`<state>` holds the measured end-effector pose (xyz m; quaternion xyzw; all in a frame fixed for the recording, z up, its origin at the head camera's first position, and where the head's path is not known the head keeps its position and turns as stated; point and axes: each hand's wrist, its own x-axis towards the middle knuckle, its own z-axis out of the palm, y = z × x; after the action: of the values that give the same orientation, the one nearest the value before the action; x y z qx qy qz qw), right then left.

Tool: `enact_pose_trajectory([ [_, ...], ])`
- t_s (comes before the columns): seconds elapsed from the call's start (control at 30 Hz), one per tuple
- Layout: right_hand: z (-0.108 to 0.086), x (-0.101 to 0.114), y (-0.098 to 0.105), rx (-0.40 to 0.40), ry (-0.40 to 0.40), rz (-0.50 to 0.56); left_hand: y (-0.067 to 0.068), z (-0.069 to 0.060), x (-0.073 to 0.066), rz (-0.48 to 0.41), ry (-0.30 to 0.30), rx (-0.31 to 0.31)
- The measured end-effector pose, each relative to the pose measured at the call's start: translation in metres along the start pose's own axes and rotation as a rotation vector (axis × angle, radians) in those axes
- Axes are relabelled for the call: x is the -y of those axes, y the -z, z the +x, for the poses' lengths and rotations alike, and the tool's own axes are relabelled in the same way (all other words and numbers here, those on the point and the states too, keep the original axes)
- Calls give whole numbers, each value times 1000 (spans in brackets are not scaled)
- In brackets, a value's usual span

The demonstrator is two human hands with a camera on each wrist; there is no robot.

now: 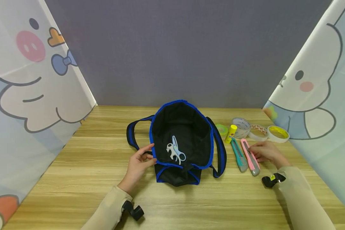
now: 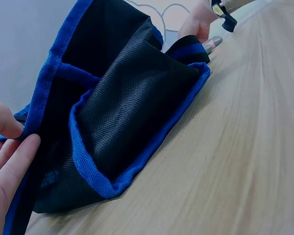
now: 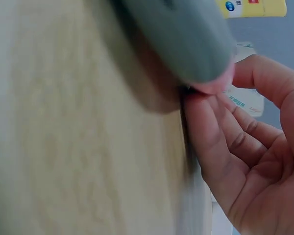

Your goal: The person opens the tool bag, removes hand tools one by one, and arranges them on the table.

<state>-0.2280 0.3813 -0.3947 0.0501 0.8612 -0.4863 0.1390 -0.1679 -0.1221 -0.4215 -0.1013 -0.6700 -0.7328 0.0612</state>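
Note:
A black tool bag with blue edging (image 1: 172, 101) stands with its mouth spread. My left hand (image 1: 138, 163) pinches the left side of its rim; in the left wrist view the thumb and fingers (image 2: 20, 164) meet on the blue trim. Inside the bag lies a pair of pale blue and white scissors (image 1: 175, 147). To the right, my right hand (image 1: 265, 152) pinches a pink utility knife (image 1: 250, 158) at its side. The right wrist view shows thumb and fingers at the pink edge, below a blurred grey knife end (image 3: 186, 39). A teal utility knife (image 1: 239, 156) lies alongside.
Behind the knives stands a yellow glue stick (image 1: 231, 133). Near it are a green tape roll (image 1: 222, 129), a large clear tape roll (image 1: 241, 132) and a yellow-cored roll (image 1: 284, 139). The bag's strap loops (image 1: 130, 135) spread out on both sides.

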Motion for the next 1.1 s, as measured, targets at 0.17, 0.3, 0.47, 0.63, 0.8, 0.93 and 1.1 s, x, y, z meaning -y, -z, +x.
enact_pose_trajectory([
  [0.17, 8, 2, 1, 10, -16, -18, 0, 0, 0, -5, 1, -1],
  [0.3, 12, 4, 1, 15, -8, -43, 0, 0, 0, -9, 4, -5],
  [0.47, 16, 7, 0, 14, -18, -64, 0, 0, 0, -6, 9, -6],
  [0.63, 16, 7, -1, 16, -28, -76, -1, 0, 0, -4, 4, -6],
  [0.8, 16, 7, 0, 16, -31, -76, -1, 0, 0, -2, -5, -4],
  [0.93, 16, 5, 0, 26, -37, -45, -1, 0, 0, 2, -1, -3],
  [1.1, 16, 5, 0, 34, -43, -19, -1, 0, -1, 3, -1, -5],
])
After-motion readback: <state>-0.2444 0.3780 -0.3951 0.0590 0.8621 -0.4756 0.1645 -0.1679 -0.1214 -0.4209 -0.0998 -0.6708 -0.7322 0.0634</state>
